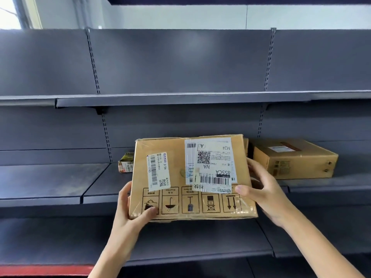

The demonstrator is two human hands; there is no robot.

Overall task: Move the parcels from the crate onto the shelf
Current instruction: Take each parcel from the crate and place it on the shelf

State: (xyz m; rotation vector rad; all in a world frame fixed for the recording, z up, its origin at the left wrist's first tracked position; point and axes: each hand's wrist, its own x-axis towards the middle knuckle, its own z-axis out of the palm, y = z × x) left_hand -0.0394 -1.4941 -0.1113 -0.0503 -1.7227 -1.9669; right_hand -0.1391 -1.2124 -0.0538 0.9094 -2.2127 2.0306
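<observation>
While both hands grip it, a flat cardboard parcel [192, 177] is held in front of the dark grey metal shelf [60, 183], its broad face turned toward the head camera. On that face sit a narrow barcode label [158, 171], a larger white shipping label [213, 164] that reads upside down, and a row of printed handling symbols [190, 200] along the lower edge. The left hand [130, 214] curls round the lower left corner, thumb pressed on the front. The right hand [261, 190] clasps the right edge, thumb on the front by the label and fingers behind. Behind the parcel, a second cardboard box [293, 158] rests on the shelf at right, and a small wrapped packet [126, 163] lies at left, partly hidden.
</observation>
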